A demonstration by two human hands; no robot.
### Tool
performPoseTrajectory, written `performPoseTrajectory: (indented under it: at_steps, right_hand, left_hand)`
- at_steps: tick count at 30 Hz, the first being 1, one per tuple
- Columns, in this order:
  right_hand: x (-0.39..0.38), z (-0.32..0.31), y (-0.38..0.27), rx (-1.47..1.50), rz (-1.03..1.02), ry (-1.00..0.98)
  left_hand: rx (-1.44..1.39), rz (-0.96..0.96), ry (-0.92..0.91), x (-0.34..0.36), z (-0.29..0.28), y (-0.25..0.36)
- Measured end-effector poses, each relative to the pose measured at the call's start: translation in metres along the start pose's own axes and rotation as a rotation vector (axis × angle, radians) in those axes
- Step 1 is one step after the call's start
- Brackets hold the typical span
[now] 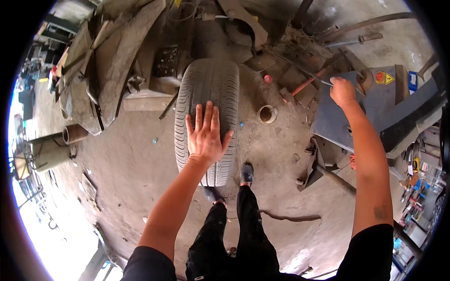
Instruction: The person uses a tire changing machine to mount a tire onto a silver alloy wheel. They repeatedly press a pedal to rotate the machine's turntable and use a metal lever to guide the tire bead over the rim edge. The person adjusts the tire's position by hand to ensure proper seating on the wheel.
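Observation:
A worn grey tire (pixel 206 75) stands upright on its tread in front of my feet. My left hand (pixel 207 136) lies flat on the tread with its fingers spread. Off to the right, my right hand (pixel 343 92) is closed round one end of a long thin metal bar (pixel 304 70). From there the bar slants away to the far left, toward a heap of dusty metal parts. Under the right hand and forearm is a grey machine cabinet (pixel 335 114) with a yellow warning label and a red button.
Large rusty metal machine parts (pixel 126 47) stand at the far left. An open round can (pixel 267 114) sits on the floor right of the tire. Nearby lies a red-orange rod (pixel 307 84). A brown strip (pixel 290 217) lies right of my feet; a metal pipe (pixel 75 134) is at left.

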State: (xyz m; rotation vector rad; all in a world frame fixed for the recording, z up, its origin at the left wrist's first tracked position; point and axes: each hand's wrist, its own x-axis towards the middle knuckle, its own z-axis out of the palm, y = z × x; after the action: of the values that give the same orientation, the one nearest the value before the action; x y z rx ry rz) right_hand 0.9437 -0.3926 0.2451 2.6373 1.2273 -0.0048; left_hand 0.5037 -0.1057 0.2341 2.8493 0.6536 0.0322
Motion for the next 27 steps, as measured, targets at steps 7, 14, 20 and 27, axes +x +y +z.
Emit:
performPoseTrajectory:
  at_steps: [7, 14, 20, 27]
  right_hand:
    - [-0.003, 0.002, 0.032, 0.096, 0.001, 0.01]
    - [-0.016, -0.008, 0.02, 0.353, -0.124, -0.018]
    - [0.039, -0.05, 0.01, 0.419, -0.255, 0.238]
    - [0.161, -0.128, -0.055, 0.508, -0.288, 0.328]
  left_hand:
    - [0.018, -0.017, 0.063, 0.127, -0.002, 0.011]
    - [-0.017, 0.08, 0.132, 0.138, 0.005, -0.034]
    - [0.053, 0.199, 0.178, 0.151, 0.017, -0.034]
    - [0.061, 0.096, 0.144, 0.177, 0.014, -0.034]
